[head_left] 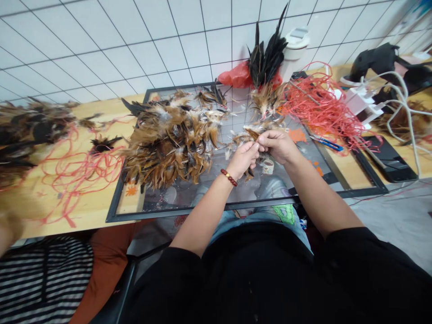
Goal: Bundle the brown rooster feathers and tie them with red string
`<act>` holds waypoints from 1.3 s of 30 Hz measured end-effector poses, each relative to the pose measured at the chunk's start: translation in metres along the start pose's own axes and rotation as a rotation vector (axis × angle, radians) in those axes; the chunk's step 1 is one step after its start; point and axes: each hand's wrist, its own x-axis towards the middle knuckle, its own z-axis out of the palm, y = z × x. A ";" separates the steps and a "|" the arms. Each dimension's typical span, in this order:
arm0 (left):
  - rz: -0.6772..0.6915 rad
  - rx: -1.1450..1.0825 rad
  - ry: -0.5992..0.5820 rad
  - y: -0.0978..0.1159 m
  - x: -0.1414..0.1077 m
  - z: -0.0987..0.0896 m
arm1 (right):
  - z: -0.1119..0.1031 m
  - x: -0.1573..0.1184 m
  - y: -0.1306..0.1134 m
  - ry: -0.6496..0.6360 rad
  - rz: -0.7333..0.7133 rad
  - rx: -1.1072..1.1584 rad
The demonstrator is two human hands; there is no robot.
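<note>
Glass-topped table is stretching out under and beyond both hands, w/ a wooden bench running off to either side. Just left of the hands, a big heap of brown feathers is sitting on the glass. Beyond and to the right, a tangle of red string is sprawling, w/ black feathers standing upright past it. Left hand, red bead bracelet on the wrist, is curling closed on a small feather bundle; right hand is pinching the same bundle from the other side, fingers touching. Bundle is hovering above the glass, btwn both hands. Small tape roll is lying right below them.
</note>
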 end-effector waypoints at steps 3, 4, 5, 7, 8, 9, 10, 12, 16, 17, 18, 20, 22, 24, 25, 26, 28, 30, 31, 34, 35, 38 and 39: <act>0.021 -0.011 0.029 0.000 0.000 -0.002 | 0.003 0.001 -0.001 0.003 -0.034 -0.033; 0.029 -0.024 0.031 0.000 0.001 -0.003 | 0.001 0.001 -0.002 0.043 -0.064 -0.048; 0.038 -0.040 0.032 -0.001 0.002 -0.004 | -0.006 0.001 -0.004 0.112 -0.108 -0.068; 0.053 -0.079 0.047 0.000 0.003 -0.005 | -0.030 -0.001 -0.011 0.321 -0.219 -0.139; 0.058 -0.100 0.060 0.000 0.004 -0.006 | -0.047 -0.003 -0.017 0.447 -0.265 -0.207; 0.062 -0.120 0.075 0.001 0.004 -0.006 | -0.067 -0.007 -0.023 0.569 -0.286 -0.295; 0.064 -0.140 0.088 0.002 0.004 -0.006 | -0.087 -0.012 -0.030 0.669 -0.257 -0.400; 0.062 -0.172 0.107 0.004 0.003 -0.004 | -0.125 -0.024 -0.044 0.863 -0.123 -0.684; 0.048 -0.208 0.130 0.006 0.001 0.000 | -0.166 -0.045 -0.053 0.883 0.174 -1.103; 0.048 -0.210 0.133 0.006 0.000 0.000 | -0.168 -0.047 -0.050 0.826 0.208 -1.191; 0.049 -0.210 0.137 0.006 0.000 0.001 | -0.168 -0.048 -0.046 0.770 0.211 -1.288; 0.049 -0.208 0.148 0.006 0.001 0.001 | -0.164 -0.047 -0.038 0.708 0.132 -1.452; 0.049 -0.204 0.168 0.006 0.002 0.000 | -0.160 -0.043 -0.034 0.775 -0.008 -1.449; 0.050 -0.202 0.197 0.006 0.003 -0.002 | -0.157 -0.038 -0.036 0.938 -0.140 -1.255; 0.054 -0.203 0.212 0.006 0.004 -0.003 | -0.156 -0.036 -0.039 1.006 -0.186 -1.121; 0.059 -0.205 0.225 0.006 0.004 -0.003 | -0.157 -0.034 -0.042 1.043 -0.215 -0.993; 0.072 -0.212 0.244 0.006 0.006 -0.005 | -0.160 -0.032 -0.048 1.032 -0.190 -0.850; 0.081 -0.216 0.258 0.007 0.006 -0.006 | -0.166 -0.033 -0.052 0.994 -0.026 -0.962; 0.081 -0.218 0.265 0.007 0.007 -0.006 | -0.170 -0.034 -0.053 1.005 0.084 -1.100; 0.070 -0.225 0.283 0.007 0.007 -0.006 | -0.177 -0.038 -0.052 1.159 0.280 -1.489; 0.064 -0.228 0.287 0.007 0.007 -0.006 | -0.178 -0.039 -0.051 1.193 0.280 -1.548; 0.055 -0.231 0.288 0.006 0.007 -0.006 | -0.179 -0.040 -0.048 1.055 0.242 -1.578; 0.056 -0.230 0.287 0.006 0.007 -0.006 | -0.179 -0.040 -0.047 0.977 0.233 -1.575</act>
